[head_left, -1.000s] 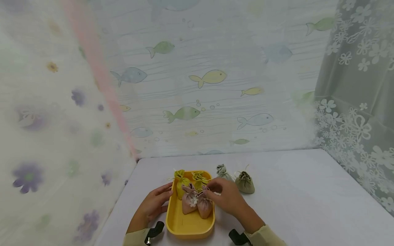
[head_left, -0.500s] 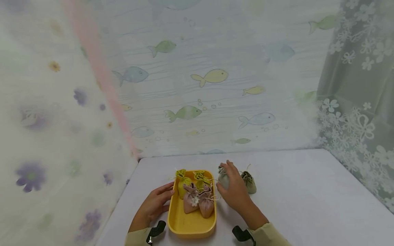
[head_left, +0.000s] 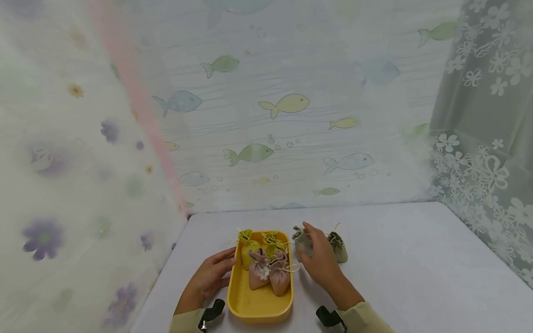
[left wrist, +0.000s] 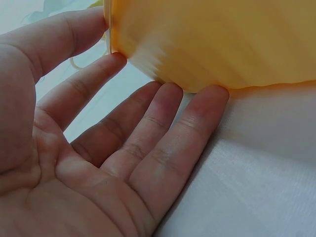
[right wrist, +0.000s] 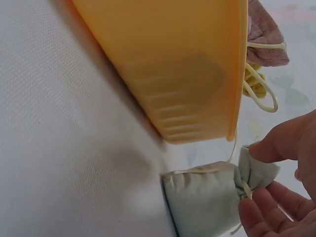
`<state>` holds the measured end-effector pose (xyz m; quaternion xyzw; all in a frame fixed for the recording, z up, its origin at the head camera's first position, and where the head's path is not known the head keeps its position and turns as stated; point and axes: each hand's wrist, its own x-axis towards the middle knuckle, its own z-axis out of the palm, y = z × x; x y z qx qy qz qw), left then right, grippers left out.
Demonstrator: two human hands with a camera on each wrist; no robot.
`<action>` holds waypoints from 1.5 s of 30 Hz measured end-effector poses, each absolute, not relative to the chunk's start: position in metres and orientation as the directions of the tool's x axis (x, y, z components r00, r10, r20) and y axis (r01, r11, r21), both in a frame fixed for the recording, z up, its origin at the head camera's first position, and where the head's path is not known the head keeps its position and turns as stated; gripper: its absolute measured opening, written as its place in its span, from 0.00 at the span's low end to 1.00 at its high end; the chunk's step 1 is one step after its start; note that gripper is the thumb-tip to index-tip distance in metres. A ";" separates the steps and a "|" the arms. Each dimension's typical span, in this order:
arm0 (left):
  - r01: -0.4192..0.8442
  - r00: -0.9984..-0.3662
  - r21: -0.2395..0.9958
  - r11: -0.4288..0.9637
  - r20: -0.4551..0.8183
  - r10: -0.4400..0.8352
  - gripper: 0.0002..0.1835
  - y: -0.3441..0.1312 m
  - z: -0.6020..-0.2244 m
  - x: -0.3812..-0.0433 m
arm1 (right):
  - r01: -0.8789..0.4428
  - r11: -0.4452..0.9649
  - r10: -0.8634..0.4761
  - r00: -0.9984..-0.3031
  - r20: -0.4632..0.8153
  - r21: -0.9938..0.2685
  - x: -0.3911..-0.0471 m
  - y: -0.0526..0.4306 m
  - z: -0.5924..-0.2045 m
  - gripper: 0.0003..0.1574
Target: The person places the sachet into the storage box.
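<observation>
The yellow tray (head_left: 260,312) holds two yellow-green drawstring pouches at its far end, the left pouch (head_left: 250,255) and the right pouch (head_left: 272,244). In front of them lean two dusty-pink pouches, a left one (head_left: 257,276) and a right one (head_left: 280,280). My left hand (head_left: 211,278) rests its extended fingertips against the tray's left side. Beyond the tray's right side, my right hand (head_left: 322,262) pinches the gathered neck of a pale green drawstring pouch (right wrist: 202,197) between thumb and fingers. An olive drawstring pouch (head_left: 339,247) stands just right of that hand, partly hidden by it.
A white cloth covers the table (head_left: 408,273). Behind it hangs a fish-print curtain (head_left: 287,152), with a flowered sheet (head_left: 83,194) on the left and a lace curtain (head_left: 487,138) on the right.
My right hand has let go of the right pink pouch in the tray and moved right and away to the pale green pouch. My left hand stays at the tray.
</observation>
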<state>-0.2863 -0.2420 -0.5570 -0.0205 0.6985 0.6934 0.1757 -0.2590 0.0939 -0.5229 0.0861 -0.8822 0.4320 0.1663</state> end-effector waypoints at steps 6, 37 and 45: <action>-0.277 -0.938 0.960 0.027 -0.277 0.210 0.38 -0.241 -0.557 -0.286 | -0.259 0.669 0.033 -0.926 0.376 -0.696 -0.260 0.093 -0.525 0.40; -0.271 -0.944 0.962 0.035 -0.272 0.188 0.39 -0.242 -0.560 -0.288 | -0.312 0.679 0.122 -0.845 0.521 -0.664 -0.249 0.102 -0.495 0.08; -0.273 -0.940 0.962 0.029 -0.273 0.203 0.39 -0.242 -0.559 -0.286 | -0.357 0.653 0.117 -0.823 0.555 -0.668 -0.245 0.105 -0.483 0.08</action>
